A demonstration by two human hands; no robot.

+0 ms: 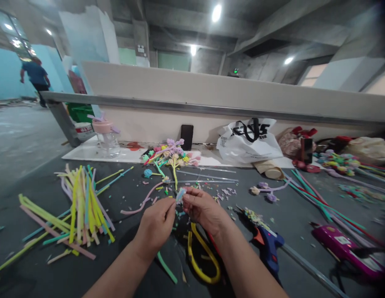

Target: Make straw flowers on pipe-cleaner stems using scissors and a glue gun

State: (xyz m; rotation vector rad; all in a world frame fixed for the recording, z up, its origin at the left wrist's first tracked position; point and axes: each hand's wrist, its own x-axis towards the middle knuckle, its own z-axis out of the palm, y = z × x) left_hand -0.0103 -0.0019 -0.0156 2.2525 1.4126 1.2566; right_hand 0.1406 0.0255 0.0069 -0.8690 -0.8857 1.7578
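Note:
Both hands meet near the middle of the dark table. My left hand [156,225] is closed, thumb against the curled fingers, at the left side of a small pale blue piece [180,195]. My right hand [203,209] pinches that piece from the right with thumb and fingertips. A green fuzzy stem [166,268] lies below my left hand. Under my right hand rests a tool with yellow loop handles [211,265], its upper part hidden. Beyond the hands, finished-looking fuzzy flowers [173,153] are heaped beside small coloured scraps [226,192].
Left, a pile of coloured stems [87,203] and a clear bottle [107,140]. Right, a blue glue gun [269,248], a magenta tool [344,248] and more stems. Behind, a black phone [187,137] and a white bag [249,145]. A person [35,76] stands far left.

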